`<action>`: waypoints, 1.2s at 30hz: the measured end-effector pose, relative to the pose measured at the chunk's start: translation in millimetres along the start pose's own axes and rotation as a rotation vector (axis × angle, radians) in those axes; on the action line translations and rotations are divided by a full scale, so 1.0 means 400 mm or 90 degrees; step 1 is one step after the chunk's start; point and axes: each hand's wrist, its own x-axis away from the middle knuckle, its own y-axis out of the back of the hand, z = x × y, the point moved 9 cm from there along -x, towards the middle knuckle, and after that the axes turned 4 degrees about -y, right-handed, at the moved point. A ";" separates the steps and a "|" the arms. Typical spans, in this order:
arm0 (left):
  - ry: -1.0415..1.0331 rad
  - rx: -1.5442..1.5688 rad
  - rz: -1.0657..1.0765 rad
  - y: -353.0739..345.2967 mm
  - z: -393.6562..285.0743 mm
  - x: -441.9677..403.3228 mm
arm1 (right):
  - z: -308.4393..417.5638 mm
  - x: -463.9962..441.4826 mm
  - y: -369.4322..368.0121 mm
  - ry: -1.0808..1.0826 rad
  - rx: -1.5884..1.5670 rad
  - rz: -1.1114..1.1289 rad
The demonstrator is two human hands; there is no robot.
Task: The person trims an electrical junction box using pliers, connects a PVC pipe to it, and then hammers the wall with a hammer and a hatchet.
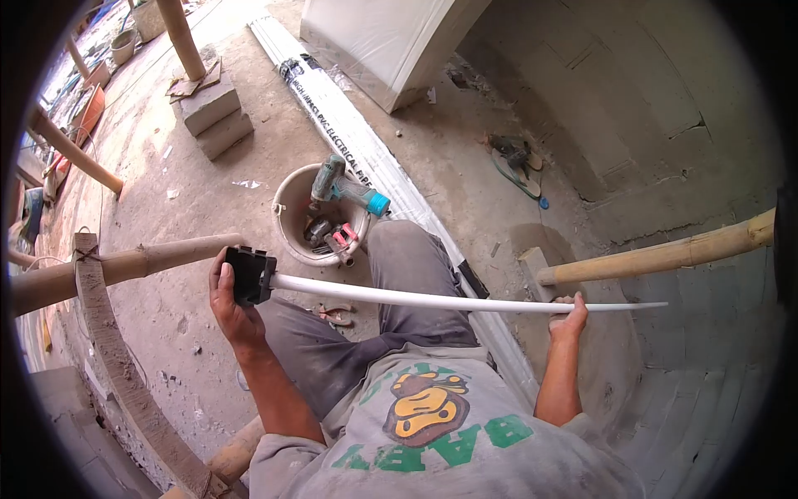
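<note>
A black electrical box is in my left hand, whose fingers wrap round its outer side. From the box's right side a long white pipe runs across in front of my body, bending slightly downward. My right hand is closed round the pipe nearer its far right end, which sticks out past the hand. Beyond my knees stands a bucket with a teal and grey power drill lying across its top and red-handled tools inside.
A wrapped bundle of white pipes lies diagonally on the floor. Pliers lie near my legs. Wooden poles stand at the left and another pole at the right. Concrete blocks prop a post. Sandals lie by the wall.
</note>
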 end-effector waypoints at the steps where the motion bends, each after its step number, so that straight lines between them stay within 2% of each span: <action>1: 0.020 -0.010 -0.030 0.017 0.034 -0.005 | 0.073 0.008 -0.037 0.037 -0.016 0.102; 2: -0.007 -0.054 -0.014 0.042 0.064 -0.018 | 0.153 0.085 -0.082 0.089 -0.038 0.083; 4: 0.023 -0.091 -0.027 0.062 0.099 -0.016 | 0.295 0.161 -0.140 0.176 -0.057 0.115; 6: -0.023 -0.247 -0.052 0.074 0.080 -0.008 | 0.415 0.236 -0.216 0.246 -0.111 0.279; 8: -0.082 -0.307 -0.082 0.085 0.041 -0.005 | 0.513 0.314 -0.314 0.300 -0.107 0.484; 9: -0.145 -0.414 -0.067 0.048 -0.019 0.004 | 0.534 0.381 -0.374 0.335 -0.111 0.561; 12: -0.263 -0.450 0.081 -0.065 -0.105 0.007 | 0.548 0.612 -0.585 0.385 -0.130 0.781; 15: -0.372 -0.593 0.315 -0.223 -0.127 0.022 | 0.521 0.864 -0.772 0.363 -0.098 1.094; 18: -0.391 -0.716 0.391 -0.315 -0.076 0.022 | 0.468 1.048 -0.907 0.399 -0.087 1.222; 19: -0.290 -0.658 0.406 -0.319 -0.036 -0.001 | 0.434 1.094 -0.949 0.411 -0.080 1.247; 20: -0.189 -0.597 0.417 -0.314 0.012 -0.018 | 0.396 1.136 -0.993 0.425 -0.068 1.266; 21: -0.141 -0.464 0.374 -0.284 0.055 -0.037 | 0.348 1.173 -1.034 0.436 -0.055 1.278; 24: -0.168 -0.238 0.163 -0.220 0.021 -0.068 | 0.159 1.236 -1.145 0.473 0.031 1.280; 25: -0.180 -0.273 0.142 -0.185 0.021 -0.082 | 0.068 1.232 -1.171 0.485 0.094 1.276; 27: -0.249 -0.305 0.094 -0.161 -0.012 -0.103 | -0.174 1.164 -1.186 0.514 0.306 1.273; 28: -0.217 -0.273 0.071 -0.144 -0.021 -0.107 | -0.328 1.104 -1.163 0.615 0.463 1.278; 29: -0.186 -0.243 0.048 -0.123 -0.029 -0.110 | -0.525 1.003 -1.138 0.550 0.681 1.302; 30: -0.154 -0.213 0.028 -0.098 -0.028 -0.109 | -0.709 0.902 -1.091 0.597 0.841 1.358; 31: -0.172 -0.181 0.012 -0.074 -0.035 -0.104 | -0.868 0.821 -1.033 0.634 0.922 1.419; 32: -0.189 -0.159 0.010 -0.049 -0.041 -0.094 | -0.987 0.775 -0.969 0.630 1.115 1.462; 34: -0.184 -0.112 -0.024 -0.009 -0.042 -0.070 | -1.119 0.730 -0.881 0.609 1.298 1.483; 36: -0.180 -0.069 -0.046 0.009 -0.056 -0.038 | -1.255 0.697 -0.857 0.778 1.296 1.531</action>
